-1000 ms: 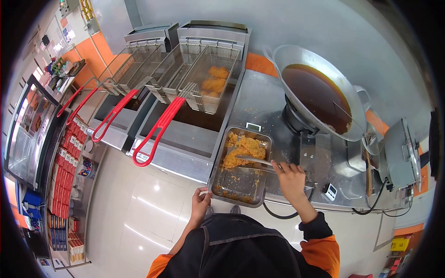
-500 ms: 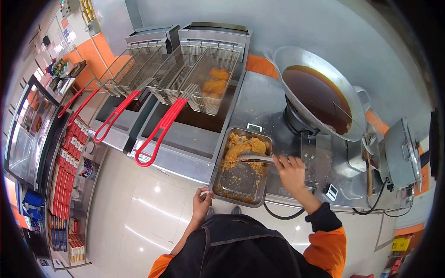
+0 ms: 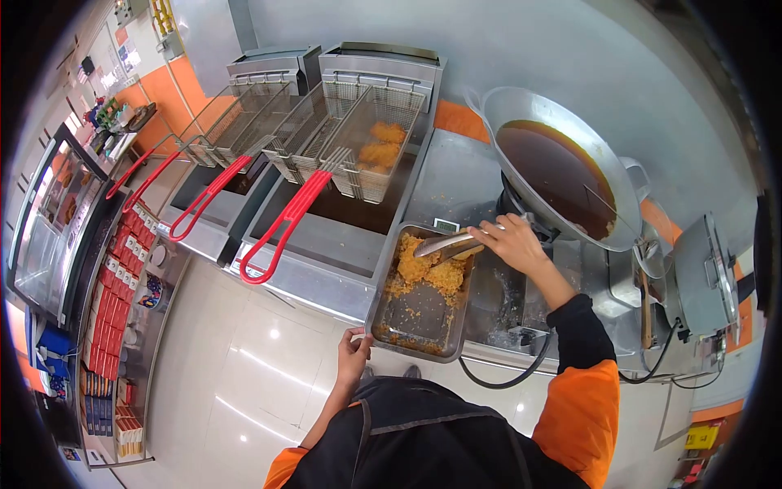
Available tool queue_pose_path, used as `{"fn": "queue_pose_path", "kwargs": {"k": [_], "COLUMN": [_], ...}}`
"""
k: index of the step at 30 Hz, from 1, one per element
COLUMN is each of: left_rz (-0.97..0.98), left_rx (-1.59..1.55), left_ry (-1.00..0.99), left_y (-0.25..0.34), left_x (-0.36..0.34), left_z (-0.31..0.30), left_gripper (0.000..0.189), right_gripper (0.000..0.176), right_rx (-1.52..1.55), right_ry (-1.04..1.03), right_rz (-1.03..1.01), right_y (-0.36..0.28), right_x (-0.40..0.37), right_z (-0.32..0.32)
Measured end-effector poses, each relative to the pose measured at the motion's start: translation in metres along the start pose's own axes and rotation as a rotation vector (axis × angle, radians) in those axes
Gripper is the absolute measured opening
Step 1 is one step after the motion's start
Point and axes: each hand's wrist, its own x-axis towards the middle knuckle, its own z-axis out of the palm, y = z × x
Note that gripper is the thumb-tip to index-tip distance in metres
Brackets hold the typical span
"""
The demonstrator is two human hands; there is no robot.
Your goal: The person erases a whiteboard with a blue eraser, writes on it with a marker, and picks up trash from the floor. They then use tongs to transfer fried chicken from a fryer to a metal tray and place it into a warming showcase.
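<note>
My right hand (image 3: 515, 243) is closed round a pair of metal tongs (image 3: 442, 242). Their jaws are parted at the upper end of a metal tray (image 3: 415, 322), over golden, crumb-coated fried pieces (image 3: 444, 279). Loose crumbs lie across the tray bottom. My left hand (image 3: 355, 355) pinches the tray's lower left corner between thumb and fingers. The tray rests on the steel counter beside the fryer. Whether the tong tips touch a piece is hard to make out.
Left of the tray, a fryer basket (image 3: 381, 175) with fried pieces hangs above the fryer; its red handle (image 3: 285, 228) juts toward me. A wide wok of dark oil (image 3: 558, 175) stands behind right. A small timer (image 3: 445, 226) sits by the tray.
My right hand has moved up and away from me with the tongs, whose jaws have spread and swung over the upper pieces. My left hand stays at the tray corner.
</note>
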Motion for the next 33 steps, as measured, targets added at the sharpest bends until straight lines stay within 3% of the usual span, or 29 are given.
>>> {"fn": "queue_pose_path", "kwargs": {"k": [4, 11, 14, 20, 26, 27, 30, 31, 33], "left_rz": [-0.012, -0.022, -0.026, -0.052, -0.062, -0.063, -0.057, -0.06, -0.063], "left_rx": [0.006, 0.017, 0.009, -0.014, -0.009, -0.006, -0.006, -0.005, 0.002], "left_ry": [0.009, 0.005, 0.001, -0.012, -0.043, -0.043, -0.049, -0.053, -0.059], "left_y": [0.001, 0.002, 0.002, 0.002, 0.005, 0.006, 0.003, 0.002, 0.002], "left_x": [-0.001, -0.001, 0.0, 0.0, 0.0, 0.0, 0.002, 0.002, 0.003], "left_z": [0.0, 0.001, 0.001, -0.001, -0.003, -0.003, -0.005, -0.005, -0.006], "left_gripper": [0.021, 0.02, 0.019, 0.02, 0.02, 0.02, 0.02, 0.02, 0.021], "right_gripper": [0.049, 0.06, 0.054, 0.055, 0.057, 0.053, 0.049, 0.048, 0.048], "right_rx": [0.076, 0.373, 0.331, 0.377, 0.66, 0.57, 0.872, 1.115, 1.362], "right_ry": [-0.1, -0.454, -0.435, -0.654, -0.671, -0.58, -0.622, -0.675, -0.512], "right_rz": [0.193, 0.632, 0.643, 0.729, 1.081, 1.113, 1.253, 1.278, 1.258], "right_y": [-0.009, -0.045, -0.06, -0.088, -0.059, -0.06, -0.036, -0.025, -0.02], "right_x": [-0.021, -0.069, -0.076, -0.058, -0.065, -0.071, -0.092, -0.096, -0.097], "right_z": [-0.035, -0.073, -0.068, -0.077, -0.081, -0.07, -0.026, -0.011, 0.017]}}
